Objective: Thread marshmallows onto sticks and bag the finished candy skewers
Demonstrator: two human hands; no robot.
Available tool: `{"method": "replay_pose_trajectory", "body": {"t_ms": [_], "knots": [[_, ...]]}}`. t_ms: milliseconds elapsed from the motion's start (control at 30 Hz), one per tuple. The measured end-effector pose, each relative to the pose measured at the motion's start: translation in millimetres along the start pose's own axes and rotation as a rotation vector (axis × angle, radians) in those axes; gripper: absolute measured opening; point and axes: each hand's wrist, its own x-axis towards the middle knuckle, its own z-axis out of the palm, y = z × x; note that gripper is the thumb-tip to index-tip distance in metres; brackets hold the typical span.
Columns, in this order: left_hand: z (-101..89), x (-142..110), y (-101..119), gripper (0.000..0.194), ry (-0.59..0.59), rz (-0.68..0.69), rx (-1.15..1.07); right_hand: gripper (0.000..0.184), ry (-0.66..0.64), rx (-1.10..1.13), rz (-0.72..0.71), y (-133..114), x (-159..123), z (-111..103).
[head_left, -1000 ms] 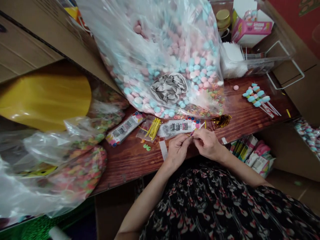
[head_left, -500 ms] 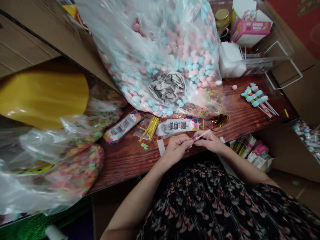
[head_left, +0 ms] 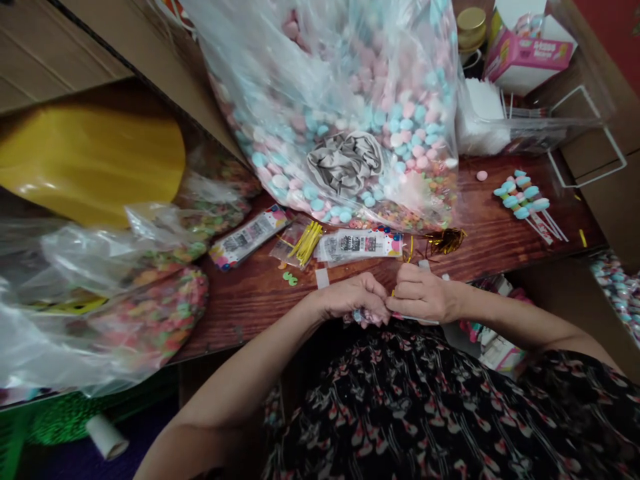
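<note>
Close to my body, at the table's front edge, my left hand [head_left: 354, 298] is closed around a candy skewer [head_left: 367, 316] in clear wrapping, its pink and bluish pieces partly hidden by the fingers. My right hand [head_left: 423, 295] pinches the skewer's stick end, where a thin white stick [head_left: 423, 322] shows under the fingers. A small yellow strip [head_left: 393, 293] peeks out between the two hands; it looks like a twist tie. Beyond them lie a stack of clear printed bags [head_left: 357, 245] and a bundle of yellow twist ties [head_left: 307, 243].
A large clear bag of pink and blue candies [head_left: 420, 127] fills the back, a grey scrunchie [head_left: 345, 163] on it. Bags of gummies [head_left: 170, 307] stand left. Finished-looking candy skewers [head_left: 523, 195] lie right, near a clear plastic bin [head_left: 535, 137].
Both hands have come nearer my body. The white stick, which pointed up to the right, now lies lower under my right hand, and the wrapped candies show below my left hand.
</note>
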Motion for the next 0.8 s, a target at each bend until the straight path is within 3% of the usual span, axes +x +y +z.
{"method": "replay_pose_trajectory", "body": {"t_ms": [100, 167, 300, 367, 467, 500, 533, 600, 633, 700, 800], "knots": [[-4.2, -3, 7, 0.012, -0.047, 0.085, 0.134, 0.024, -0.131, -0.104, -0.045, 2, 10, -10], [-12.8, -8, 16, 0.014, -0.021, 0.213, 0.356, 0.021, -0.187, -0.16, -0.035, 1, 19, -19], [-27.8, -34, 36, 0.022, 0.213, 0.331, 0.932, 0.014, -0.203, -0.239, 0.029, -5, 32, -27], [-18.6, -51, 42, 0.023, 0.407, 0.391, 1.149, 0.014, -0.207, -0.234, 0.086, -1, 33, -21], [18.4, -67, 36, 0.019, 0.731, 0.57, 1.42, 0.014, -0.146, -0.127, 0.257, 14, 33, -8], [31.3, -68, 29, 0.023, 0.748, 0.625, 1.491, 0.014, -0.084, -0.07, 0.332, 20, 34, -6], [41.3, -65, 21, 0.024, 0.677, 0.693, 1.522, 0.015, -0.003, 0.003, 0.414, 24, 37, -5], [47.7, -54, 3, 0.02, 0.463, 0.77, 1.423, 0.018, 0.187, 0.21, 0.581, 24, 45, -7], [43.5, -46, -5, 0.02, 0.445, 0.759, 1.291, 0.019, 0.273, 0.342, 0.653, 20, 50, -8], [25.0, -33, -15, 0.026, 0.603, 0.715, 0.914, 0.017, 0.365, 0.616, 0.759, 7, 58, -7], [-3.7, -26, -16, 0.031, 0.908, 0.749, 0.352, 0.017, 0.309, 0.878, 0.799, -10, 61, 4]]}}
